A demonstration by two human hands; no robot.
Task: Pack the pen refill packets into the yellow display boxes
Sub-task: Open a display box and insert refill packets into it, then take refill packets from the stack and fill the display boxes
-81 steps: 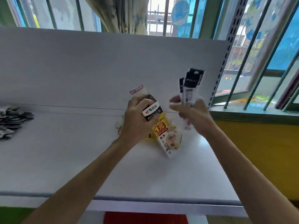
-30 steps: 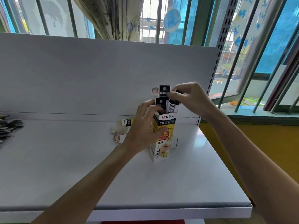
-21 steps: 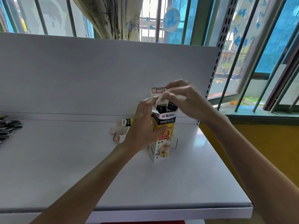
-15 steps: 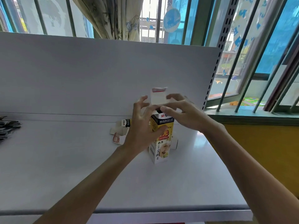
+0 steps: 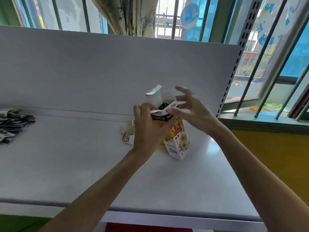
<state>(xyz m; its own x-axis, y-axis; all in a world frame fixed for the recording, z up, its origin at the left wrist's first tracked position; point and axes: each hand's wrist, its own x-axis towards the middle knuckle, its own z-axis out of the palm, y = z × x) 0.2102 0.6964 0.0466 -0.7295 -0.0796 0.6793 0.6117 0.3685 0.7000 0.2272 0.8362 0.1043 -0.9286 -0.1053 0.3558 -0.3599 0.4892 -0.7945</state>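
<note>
Head view: left hand (image 5: 147, 129) grips the tilted yellow display box (image 5: 177, 140).

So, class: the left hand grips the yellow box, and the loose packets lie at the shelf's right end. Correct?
No: the head view shows the packets at the shelf's left end. The left hand does grip the box.
</note>
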